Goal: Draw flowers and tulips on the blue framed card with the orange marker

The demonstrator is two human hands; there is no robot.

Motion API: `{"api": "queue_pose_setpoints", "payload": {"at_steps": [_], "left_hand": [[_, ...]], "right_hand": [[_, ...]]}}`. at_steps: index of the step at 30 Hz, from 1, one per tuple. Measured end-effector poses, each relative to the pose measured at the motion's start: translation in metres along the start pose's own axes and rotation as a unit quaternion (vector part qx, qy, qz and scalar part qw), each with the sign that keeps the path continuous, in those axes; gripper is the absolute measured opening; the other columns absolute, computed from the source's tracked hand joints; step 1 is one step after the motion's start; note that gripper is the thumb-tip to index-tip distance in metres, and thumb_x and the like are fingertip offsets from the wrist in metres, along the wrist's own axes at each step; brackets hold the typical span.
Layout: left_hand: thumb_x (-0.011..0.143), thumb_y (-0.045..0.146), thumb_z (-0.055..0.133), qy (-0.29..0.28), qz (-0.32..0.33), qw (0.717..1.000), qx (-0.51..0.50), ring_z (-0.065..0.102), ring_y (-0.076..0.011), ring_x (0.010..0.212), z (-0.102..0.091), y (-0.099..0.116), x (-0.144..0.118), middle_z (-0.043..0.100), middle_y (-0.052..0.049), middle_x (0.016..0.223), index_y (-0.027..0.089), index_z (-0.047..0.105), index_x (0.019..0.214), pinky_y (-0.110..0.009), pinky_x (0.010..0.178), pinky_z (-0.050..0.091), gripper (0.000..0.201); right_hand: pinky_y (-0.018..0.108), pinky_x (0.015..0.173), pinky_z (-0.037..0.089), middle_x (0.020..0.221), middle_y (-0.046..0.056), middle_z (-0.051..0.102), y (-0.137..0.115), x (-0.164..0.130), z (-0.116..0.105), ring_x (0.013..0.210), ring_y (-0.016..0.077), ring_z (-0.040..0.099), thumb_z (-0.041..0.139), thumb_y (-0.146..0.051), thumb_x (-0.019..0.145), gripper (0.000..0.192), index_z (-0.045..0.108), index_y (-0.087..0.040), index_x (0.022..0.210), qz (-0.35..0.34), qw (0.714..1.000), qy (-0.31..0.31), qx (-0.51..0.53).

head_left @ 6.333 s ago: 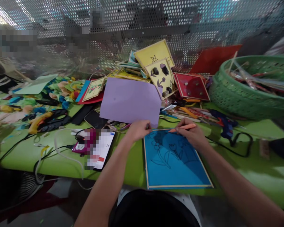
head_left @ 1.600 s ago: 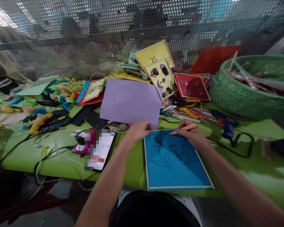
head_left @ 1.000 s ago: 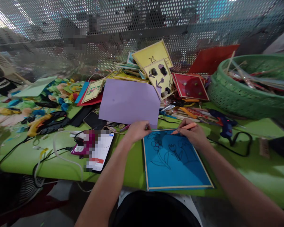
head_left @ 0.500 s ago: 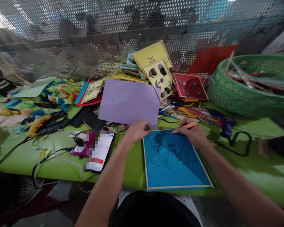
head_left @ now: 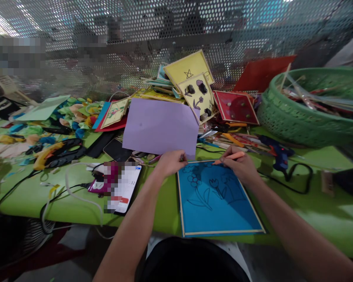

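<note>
A blue card [head_left: 220,213] with a pale border lies on the green table [head_left: 26,194] in front of me, with flowers drawn on it in dark lines. My right hand [head_left: 239,167] grips an orange pen [head_left: 229,157] whose tip rests near the card's far edge. My left hand [head_left: 172,161] is closed at the card's far left corner, pinching a small dark object that I cannot identify. A lilac sheet of paper [head_left: 160,126] lies just beyond both hands.
A phone [head_left: 124,188] with cables lies to the left. Beyond are a pile of decorated cards [head_left: 197,90], a red card [head_left: 237,107], scissors and a yellow glue gun [head_left: 54,150]. A green basket [head_left: 306,117] and a blue glue gun [head_left: 278,154] stand right. A perforated screen closes the back.
Almost nothing has changed. The pen in my right hand has shifted slightly along the card's far edge, and my left hand stays at the corner.
</note>
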State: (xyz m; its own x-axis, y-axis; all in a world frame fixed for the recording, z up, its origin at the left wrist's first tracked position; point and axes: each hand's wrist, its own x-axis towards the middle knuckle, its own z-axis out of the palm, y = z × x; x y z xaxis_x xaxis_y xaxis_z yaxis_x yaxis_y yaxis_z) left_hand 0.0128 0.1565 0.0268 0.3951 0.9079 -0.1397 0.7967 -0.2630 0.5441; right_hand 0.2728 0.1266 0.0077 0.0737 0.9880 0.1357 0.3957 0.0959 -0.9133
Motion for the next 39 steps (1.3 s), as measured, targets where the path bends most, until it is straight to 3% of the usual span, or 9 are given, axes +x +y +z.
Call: {"api": "queue_pose_setpoints", "payload": {"at_steps": [10, 20, 29, 39], "left_hand": [[0.085, 0.026, 0.069, 0.002, -0.003, 1.0, 0.014, 0.067, -0.023, 0.084, 0.0, -0.001, 0.001, 0.076, -0.005, 0.092, 0.02, 0.073, 0.091, -0.03, 0.072, 0.044, 0.009], [0.082, 0.024, 0.067, 0.013, 0.005, 1.0, -0.007, 0.066, -0.0222, 0.077, 0.005, -0.007, 0.002, 0.074, -0.004, 0.083, 0.021, 0.073, 0.086, -0.03, 0.069, 0.041, 0.007], [0.083, 0.026, 0.068, 0.01, 0.009, 1.0, -0.004, 0.067, -0.0221, 0.08, 0.007, -0.011, 0.005, 0.075, -0.004, 0.086, 0.022, 0.073, 0.089, -0.03, 0.072, 0.043, 0.008], [0.083, 0.024, 0.067, 0.007, 0.013, 1.0, 0.007, 0.068, -0.0229, 0.082, 0.002, -0.005, 0.002, 0.076, -0.004, 0.089, 0.021, 0.072, 0.088, -0.03, 0.072, 0.045, 0.008]], "right_hand": [[0.028, 0.053, 0.038, 0.058, -0.002, 0.055, -0.002, 0.0, -0.001, 0.057, 0.0147, 0.052, 0.064, -0.028, 0.065, 0.01, 0.057, -0.022, 0.061, 0.013, 1.0, 0.01, 0.013], [0.028, 0.054, 0.039, 0.057, -0.002, 0.055, -0.006, -0.001, 0.002, 0.055, 0.0145, 0.055, 0.062, -0.026, 0.065, 0.009, 0.056, -0.023, 0.06, 0.005, 0.999, -0.001, 0.038], [0.029, 0.056, 0.037, 0.057, -0.002, 0.059, 0.007, 0.002, 0.001, 0.056, 0.0152, 0.052, 0.066, -0.031, 0.067, 0.011, 0.059, -0.022, 0.064, 0.002, 1.0, -0.004, 0.029], [0.028, 0.055, 0.041, 0.057, -0.003, 0.063, -0.006, 0.0, 0.0, 0.056, 0.0163, 0.059, 0.066, -0.028, 0.067, 0.01, 0.057, -0.023, 0.065, 0.016, 1.0, -0.017, 0.021]]}}
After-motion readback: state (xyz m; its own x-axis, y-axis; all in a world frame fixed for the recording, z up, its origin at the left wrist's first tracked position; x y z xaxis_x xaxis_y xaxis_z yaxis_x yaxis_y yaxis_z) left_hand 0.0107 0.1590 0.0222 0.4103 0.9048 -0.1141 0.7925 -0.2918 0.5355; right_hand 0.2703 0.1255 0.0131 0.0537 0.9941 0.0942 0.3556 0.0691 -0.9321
